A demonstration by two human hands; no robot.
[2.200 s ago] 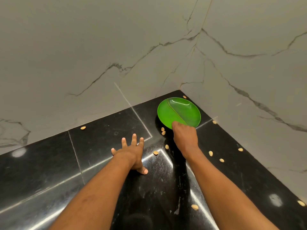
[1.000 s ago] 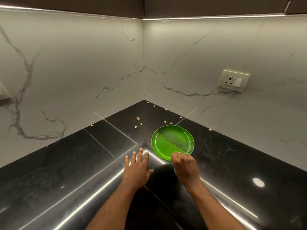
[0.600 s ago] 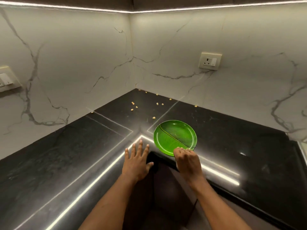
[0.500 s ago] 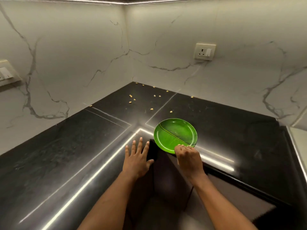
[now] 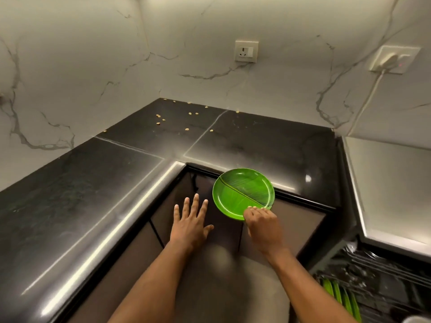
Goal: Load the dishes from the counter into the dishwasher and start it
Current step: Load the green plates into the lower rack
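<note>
Plate now pulled out over the counter edge, face up, rib slanting diagonally; right hand pinches its rim, left hand spread flat.

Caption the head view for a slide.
Right hand grips a green plate by the black counter; left hand spread open.

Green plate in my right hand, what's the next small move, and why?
Probably swing the green plate right and down toward the dishwasher rack. Your right hand grips its near rim, it hangs partly past the counter edge, and other green plates stand on edge in that rack.
</note>
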